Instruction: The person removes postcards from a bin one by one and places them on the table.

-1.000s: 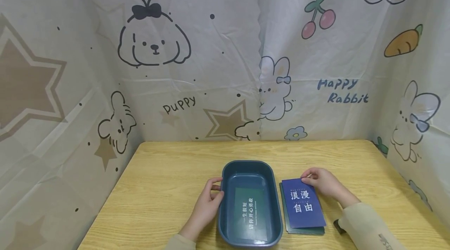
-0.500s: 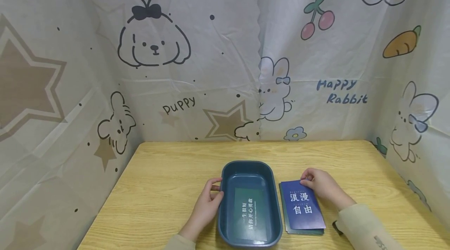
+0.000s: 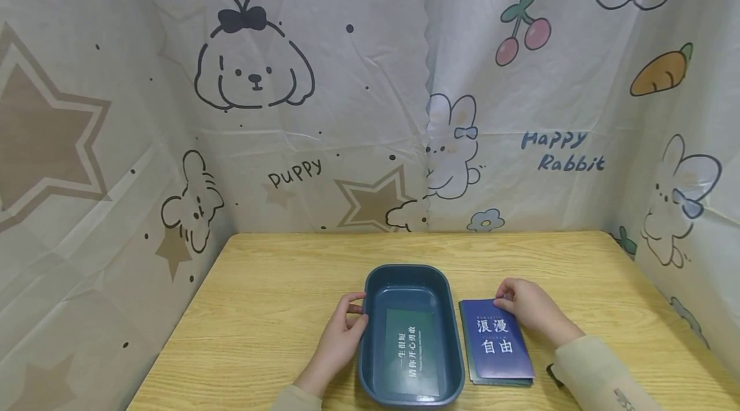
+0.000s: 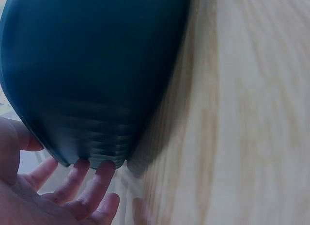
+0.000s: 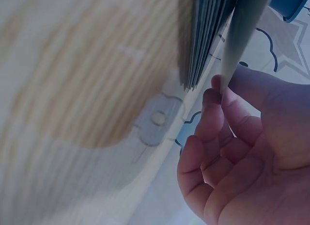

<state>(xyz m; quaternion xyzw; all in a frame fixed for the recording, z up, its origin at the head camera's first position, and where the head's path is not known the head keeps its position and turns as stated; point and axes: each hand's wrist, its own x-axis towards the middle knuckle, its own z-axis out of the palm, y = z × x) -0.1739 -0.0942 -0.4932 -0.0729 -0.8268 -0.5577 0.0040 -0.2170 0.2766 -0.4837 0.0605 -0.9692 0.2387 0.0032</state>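
My right hand [image 3: 528, 305] pinches the top right corner of a blue card [image 3: 500, 359] with white characters between thumb and forefinger. In the right wrist view that card [image 5: 242, 36] stands tilted up, apart from the stack of cards [image 5: 208, 36] beneath it. A dark green edge of the stack [image 3: 469, 356] shows at the left in the head view. Just left of the stack is a deep dark-blue tray [image 3: 409, 274]; a green card [image 3: 405, 334] with white characters lies flat inside. My left hand [image 3: 341, 337] touches the tray's left side, fingers loosely spread along the outer wall.
A wood-grain table [image 3: 277, 295] carries everything. Pale curtains [image 3: 347, 77] printed with cartoon animals enclose its back and both sides. A small dark object [image 3: 554, 374] shows beside the right sleeve.
The right hand has shifted slightly, and the blue card has moved slightly left and down, lining up more closely with the stack. The left hand and the tray hold still.
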